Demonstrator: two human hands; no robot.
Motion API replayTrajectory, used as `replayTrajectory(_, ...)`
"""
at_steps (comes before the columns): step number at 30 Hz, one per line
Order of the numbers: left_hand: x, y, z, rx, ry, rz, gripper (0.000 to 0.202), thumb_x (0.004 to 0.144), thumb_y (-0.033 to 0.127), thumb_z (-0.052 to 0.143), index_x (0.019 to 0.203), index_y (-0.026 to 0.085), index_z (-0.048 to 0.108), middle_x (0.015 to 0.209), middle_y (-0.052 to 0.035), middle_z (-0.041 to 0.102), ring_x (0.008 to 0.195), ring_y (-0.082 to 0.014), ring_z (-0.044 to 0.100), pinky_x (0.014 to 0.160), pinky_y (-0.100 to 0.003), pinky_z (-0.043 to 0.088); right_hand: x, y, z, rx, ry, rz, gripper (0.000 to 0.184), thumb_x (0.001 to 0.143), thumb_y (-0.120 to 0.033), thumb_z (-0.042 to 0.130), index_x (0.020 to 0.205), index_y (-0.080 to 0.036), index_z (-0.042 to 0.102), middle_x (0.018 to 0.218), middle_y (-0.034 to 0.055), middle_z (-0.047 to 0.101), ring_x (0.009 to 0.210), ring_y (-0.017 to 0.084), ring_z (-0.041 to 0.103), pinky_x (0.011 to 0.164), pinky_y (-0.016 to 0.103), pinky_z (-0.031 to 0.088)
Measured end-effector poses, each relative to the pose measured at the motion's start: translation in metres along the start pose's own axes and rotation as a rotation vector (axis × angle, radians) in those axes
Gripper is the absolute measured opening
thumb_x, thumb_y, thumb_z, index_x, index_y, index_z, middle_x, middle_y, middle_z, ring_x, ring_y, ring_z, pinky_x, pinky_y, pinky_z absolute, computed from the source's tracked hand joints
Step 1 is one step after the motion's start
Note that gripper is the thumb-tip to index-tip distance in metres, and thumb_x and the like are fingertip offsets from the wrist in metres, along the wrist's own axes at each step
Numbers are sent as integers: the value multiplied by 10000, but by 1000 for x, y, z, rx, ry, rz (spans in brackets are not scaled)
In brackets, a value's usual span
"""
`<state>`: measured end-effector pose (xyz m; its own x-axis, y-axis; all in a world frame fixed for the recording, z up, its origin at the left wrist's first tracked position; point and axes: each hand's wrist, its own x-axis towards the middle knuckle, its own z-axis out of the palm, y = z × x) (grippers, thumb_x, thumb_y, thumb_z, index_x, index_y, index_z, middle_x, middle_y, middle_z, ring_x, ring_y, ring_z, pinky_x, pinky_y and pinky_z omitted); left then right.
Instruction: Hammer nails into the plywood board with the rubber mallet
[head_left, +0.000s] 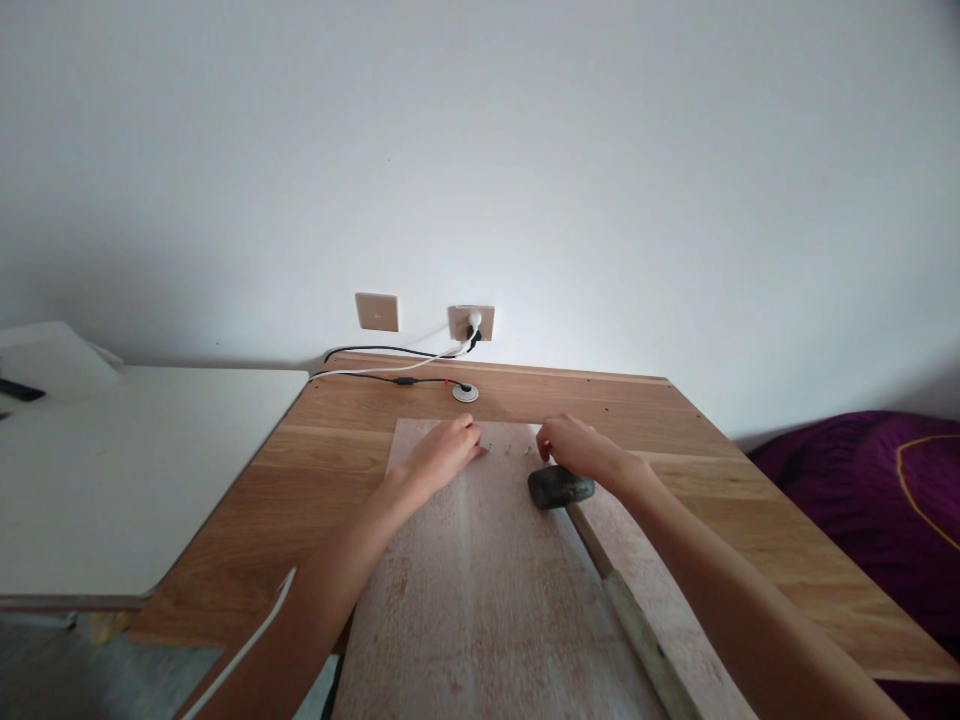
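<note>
A whitish wooden board (427, 600) lies lengthwise before me, and several thin nails (508, 449) stand in a row near its far end. My left hand (448, 447) is closed at the left end of that row, its fingertips right beside a nail. At the other end, my right hand (571, 445) points its curled fingers down to the board; whatever they may pinch is hidden. Just below the right hand rests a mallet with a black head (559, 487). Its wooden handle (634, 615) runs toward me along the board's right side.
Under the board is a wooden desk (720, 480), pushed against a wall. Black and white cables (405, 380) run from a wall socket (472, 322) across its back left. A white tabletop (150, 480) adjoins on the left. Purple fabric (847, 490) lies at right.
</note>
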<state>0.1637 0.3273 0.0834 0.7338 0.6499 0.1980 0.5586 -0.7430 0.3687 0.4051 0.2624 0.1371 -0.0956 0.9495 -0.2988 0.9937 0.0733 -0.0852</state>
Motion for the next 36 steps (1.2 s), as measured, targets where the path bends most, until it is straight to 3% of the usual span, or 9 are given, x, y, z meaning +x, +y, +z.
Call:
replayTrajectory(4, 0, -3, -1, -80, 2, 15, 80, 934, 139, 699, 862, 160, 729, 915, -42, 634, 854, -185, 663, 793, -284, 484, 3, 5, 0, 14, 8, -13, 282, 816, -5, 649, 895, -195, 842, 927, 92, 817, 858, 183, 754, 763, 212, 494)
replayTrajectory(8, -4, -6, -3, -113, -10, 50, 182, 958, 72, 607, 951, 173, 758, 973, -60, 673, 923, -192, 681, 835, -281, 487, 5, 8, 0, 31, 19, -22, 262, 866, -55, 630, 942, -193, 839, 935, 91, 818, 876, 182, 752, 803, 214, 496)
replayTrajectory(14, -6, -1, -1, 27, -14, 1, 162, 997, 186, 613, 890, 150, 729, 959, -79, 655, 841, -189, 671, 794, -293, 502, 5, 3, 3, 46, 59, -10, 295, 889, -49, 566, 959, -170, 826, 956, 118, 808, 898, 206, 741, 750, 233, 480)
replayTrajectory(17, -4, 4, -1, 64, 19, -41, 166, 998, 243, 643, 876, 150, 707, 951, -75, 654, 829, -189, 668, 792, -297, 504, 4, 4, 4, 81, 94, -13, 400, 828, 23, 531, 1024, -193, 805, 1030, 88, 803, 952, 198, 728, 752, 226, 469)
replayTrajectory(21, -4, 11, -5, -19, 96, -84, 190, 977, 271, 691, 826, 156, 688, 895, -63, 663, 824, -193, 663, 770, -292, 484, 0, 5, -3, 163, 106, -60, 450, 751, 75, 509, 1013, -167, 784, 968, 70, 795, 910, 179, 722, 761, 217, 471)
replayTrajectory(26, -9, 16, -7, -202, -31, -79, 197, 924, 257, 750, 760, 165, 692, 790, -23, 670, 746, -181, 662, 711, -279, 463, -10, -14, -8, 308, 51, -210, 292, 824, -47, 605, 1040, -179, 750, 970, 42, 801, 861, 163, 734, 750, 215, 509)
replayTrajectory(29, -11, 16, -4, -159, 10, -94, 122, 897, 272, 772, 892, 163, 718, 919, -53, 694, 859, -222, 692, 770, -303, 500, -13, -28, -6, 360, 12, -290, 259, 843, -72, 626, 1041, -193, 742, 991, 31, 809, 879, 155, 745, 777, 213, 525)
replayTrajectory(32, -9, 16, 2, -133, 93, -69, 194, 920, 222, 720, 1107, 172, 708, 1126, -87, 689, 1004, -246, 700, 887, -335, 531, -12, -34, -7, 358, -10, -297, 253, 878, -125, 656, 1102, -209, 739, 1004, 19, 819, 890, 155, 761, 786, 209, 534)
replayTrajectory(36, 0, 18, 7, -126, 81, -18, 223, 946, 139, 652, 1152, 182, 728, 1167, -88, 711, 1096, -255, 697, 978, -350, 527, -8, -31, -10, 233, 95, -139, 194, 979, -223, 604, 1111, -180, 740, 1034, 89, 811, 970, 213, 757, 851, 267, 526)
